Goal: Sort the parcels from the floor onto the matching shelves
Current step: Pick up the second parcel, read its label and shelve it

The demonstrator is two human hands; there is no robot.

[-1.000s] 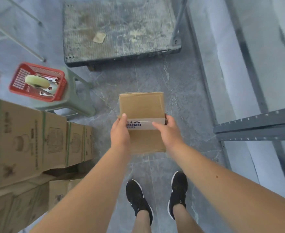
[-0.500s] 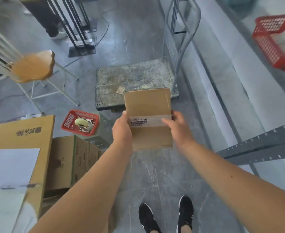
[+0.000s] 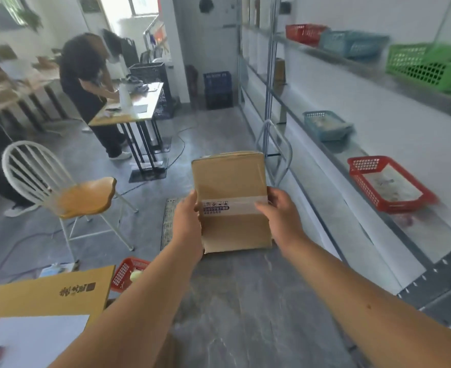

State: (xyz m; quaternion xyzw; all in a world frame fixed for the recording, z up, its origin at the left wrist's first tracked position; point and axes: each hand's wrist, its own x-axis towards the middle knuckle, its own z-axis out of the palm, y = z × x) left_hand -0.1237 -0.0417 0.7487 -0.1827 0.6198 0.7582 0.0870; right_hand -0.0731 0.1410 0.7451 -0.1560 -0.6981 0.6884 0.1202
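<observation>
Holding a brown cardboard parcel [image 3: 231,200] at chest height above the grey floor [image 3: 245,301], the person grips it from both sides: the left hand [image 3: 188,224] clasps the left edge with the thumb on the front face, and the right hand [image 3: 279,216] clasps the right edge with the thumb laid across a band of pale tape [image 3: 243,205]. That tape crosses the parcel's middle and carries a small printed label [image 3: 216,207] whose text is too small to read. The parcel stands roughly upright, its face turned toward the camera, clear of any shelf. To the right runs a metal shelving unit [image 3: 378,208]; its lower tier holds a red basket [image 3: 389,183] and, farther along, a teal basket [image 3: 326,124], while the upper tier carries a green basket [image 3: 426,66], a blue basket [image 3: 352,43] and another red one [image 3: 302,33], all blurred. A flat trolley [image 3: 167,221] lies on the floor partly behind the parcel and left hand. To the left stands a white chair with a wooden seat [image 3: 83,195]; a small red basket [image 3: 128,273] sits on the floor near a large yellow carton [image 3: 46,290] at lower left. Another person [image 3: 91,88] in dark clothing leans over a table [image 3: 131,112] in the background
</observation>
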